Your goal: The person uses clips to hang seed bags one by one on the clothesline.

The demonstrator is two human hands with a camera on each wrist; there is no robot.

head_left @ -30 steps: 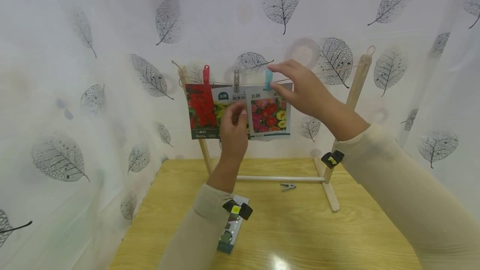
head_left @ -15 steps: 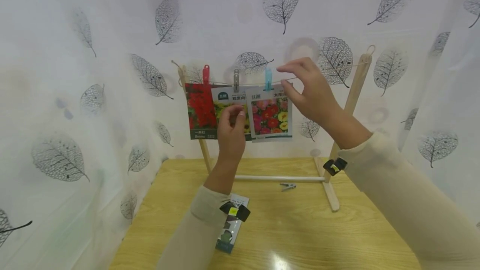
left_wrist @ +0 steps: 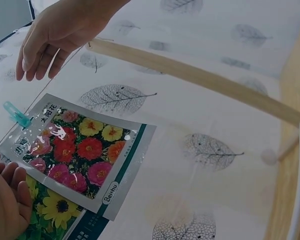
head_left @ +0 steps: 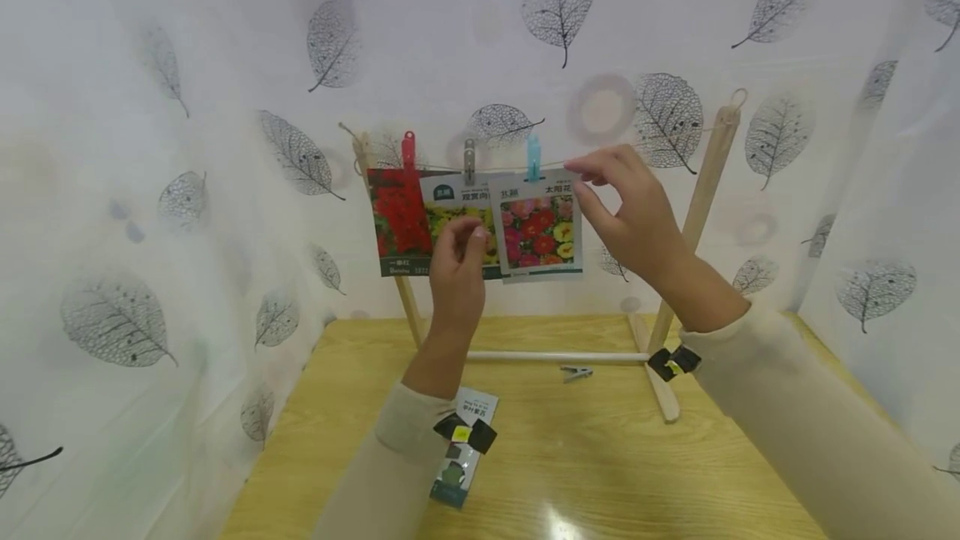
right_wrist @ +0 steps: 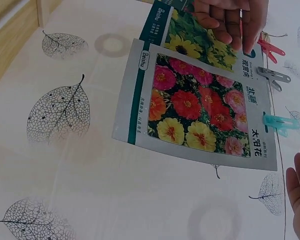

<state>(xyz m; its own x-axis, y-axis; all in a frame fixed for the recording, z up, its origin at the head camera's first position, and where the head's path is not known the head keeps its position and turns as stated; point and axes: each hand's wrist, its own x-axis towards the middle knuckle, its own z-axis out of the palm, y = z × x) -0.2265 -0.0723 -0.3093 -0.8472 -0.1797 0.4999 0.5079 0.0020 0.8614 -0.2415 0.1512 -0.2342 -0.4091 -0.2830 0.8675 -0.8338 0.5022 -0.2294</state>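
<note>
Three flower seed packets hang side by side from a string. The red-flower packet [head_left: 399, 219] is under a red clip [head_left: 408, 150], the sunflower packet [right_wrist: 182, 37] under a grey clip [head_left: 469, 161]. On the right, a packet of pink, red and yellow blooms [head_left: 538, 232] hangs from a blue clip [head_left: 533, 158], overlapping the sunflower one. My left hand [head_left: 457, 277] hovers before the sunflower packet, fingers loosely bent around nothing. Beside the right packet's upper corner is my right hand [head_left: 633, 215]; in the left wrist view its relaxed fingers [left_wrist: 37, 62] stand apart from the packet.
The string runs between wooden posts [head_left: 701, 182] of a stand with a white crossbar [head_left: 558, 356]. On the wooden table [head_left: 600, 457] lie a loose grey clip [head_left: 577, 373] and another packet [head_left: 459, 473], partly behind the left sleeve. A leaf-print curtain [head_left: 225, 215] surrounds the table.
My right hand has let go of the blue clip and moved right and down. The clip stays on the string with the packet. My left hand has come slightly down and left, off the packet's edge.
</note>
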